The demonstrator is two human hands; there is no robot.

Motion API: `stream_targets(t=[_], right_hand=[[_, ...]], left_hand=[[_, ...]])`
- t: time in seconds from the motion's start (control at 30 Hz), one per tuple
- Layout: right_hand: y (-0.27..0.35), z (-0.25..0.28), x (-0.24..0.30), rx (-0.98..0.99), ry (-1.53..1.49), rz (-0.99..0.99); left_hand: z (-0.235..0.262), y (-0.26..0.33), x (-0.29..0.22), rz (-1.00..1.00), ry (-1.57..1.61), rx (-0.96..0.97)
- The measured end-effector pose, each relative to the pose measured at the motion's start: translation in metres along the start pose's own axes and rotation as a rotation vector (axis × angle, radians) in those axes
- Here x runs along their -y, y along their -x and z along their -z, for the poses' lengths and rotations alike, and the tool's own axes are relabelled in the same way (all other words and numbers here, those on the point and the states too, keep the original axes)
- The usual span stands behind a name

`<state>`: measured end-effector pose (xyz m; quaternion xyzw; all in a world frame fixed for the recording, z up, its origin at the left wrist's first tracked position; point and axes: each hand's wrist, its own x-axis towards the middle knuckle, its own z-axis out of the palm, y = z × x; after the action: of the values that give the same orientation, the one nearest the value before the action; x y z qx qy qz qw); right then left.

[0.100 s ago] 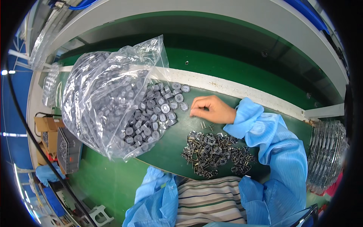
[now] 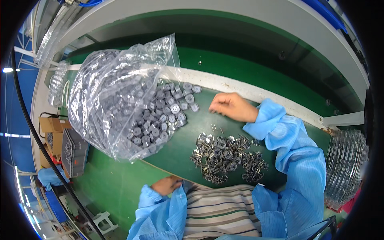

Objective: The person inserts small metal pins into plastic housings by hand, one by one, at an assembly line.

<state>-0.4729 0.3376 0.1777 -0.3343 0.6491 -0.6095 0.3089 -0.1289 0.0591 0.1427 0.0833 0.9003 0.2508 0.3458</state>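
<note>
Your left hand (image 2: 166,185), out of sight an instant earlier, comes into view just beside the near edge of the green tabletop (image 2: 178,150), its fingers blurred. Your right hand (image 2: 234,107) shifts rightward, widening the gap between its fingertips and the loose grey parts (image 2: 175,108).

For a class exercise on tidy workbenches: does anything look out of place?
A few thin metal pins lie apart from the heap of dark pronged parts, between it and the right hand; they look like strays.
</note>
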Motion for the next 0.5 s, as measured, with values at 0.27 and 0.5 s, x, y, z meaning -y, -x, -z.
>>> stream_targets(t=[0.27,0.5], right_hand=[[0.050,0.009,0.008,-0.029,0.365,0.179],[0.061,-0.005,0.006,0.049,0.571,0.340]], left_hand=[[0.165,-0.004,-0.108,-0.287,0.324,-0.472],[0.216,-0.174,-0.112,-0.346,-0.270,-1.163]])
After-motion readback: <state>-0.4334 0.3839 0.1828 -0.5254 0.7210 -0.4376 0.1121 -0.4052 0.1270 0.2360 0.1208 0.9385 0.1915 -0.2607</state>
